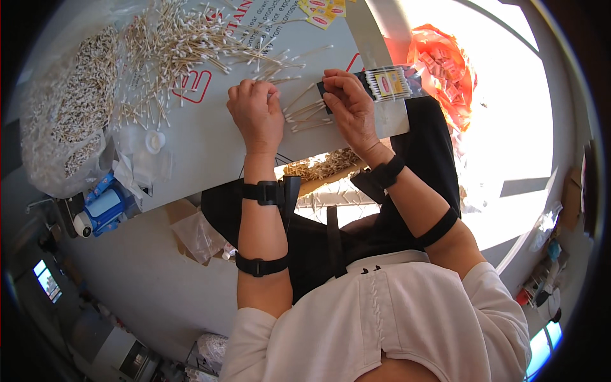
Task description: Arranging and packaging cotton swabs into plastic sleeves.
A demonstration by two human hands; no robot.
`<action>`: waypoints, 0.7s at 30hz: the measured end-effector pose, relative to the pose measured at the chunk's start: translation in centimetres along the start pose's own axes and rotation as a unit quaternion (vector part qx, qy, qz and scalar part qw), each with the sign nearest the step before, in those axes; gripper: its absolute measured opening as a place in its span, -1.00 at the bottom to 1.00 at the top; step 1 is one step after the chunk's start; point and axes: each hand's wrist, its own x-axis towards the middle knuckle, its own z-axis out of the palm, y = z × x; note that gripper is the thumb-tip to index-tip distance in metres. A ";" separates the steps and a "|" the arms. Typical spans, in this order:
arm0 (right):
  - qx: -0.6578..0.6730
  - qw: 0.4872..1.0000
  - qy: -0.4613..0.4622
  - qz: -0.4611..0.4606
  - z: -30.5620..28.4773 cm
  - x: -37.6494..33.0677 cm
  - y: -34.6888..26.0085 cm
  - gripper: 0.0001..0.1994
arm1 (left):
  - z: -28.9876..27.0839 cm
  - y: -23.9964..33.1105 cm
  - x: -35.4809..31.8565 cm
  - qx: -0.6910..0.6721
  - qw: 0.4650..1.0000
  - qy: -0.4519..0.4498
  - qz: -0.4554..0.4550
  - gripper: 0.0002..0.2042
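My left hand (256, 111) rests curled on the grey table (203, 153), its fingertips on a few loose cotton swabs (305, 111) with wooden sticks. My right hand (349, 105) pinches a small clear packet of cotton swabs (391, 83) with a yellow and red label, held just above the table's edge. The loose swabs lie between the two hands. Both forearms carry black straps.
A big scatter of cotton swabs (184, 44) covers the far left of the table, next to a clear bag of swabs (70, 108). An orange bag of small packets (445, 63) sits right. A blue and white tape dispenser (102, 210) lies at the left edge.
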 end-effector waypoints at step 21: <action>-0.419 0.893 -0.131 -0.100 1.2 8.5 -0.2 -0.93 | -1.5 -0.8 -0.2 -0.012 0.999 -0.024 0.030 -0.79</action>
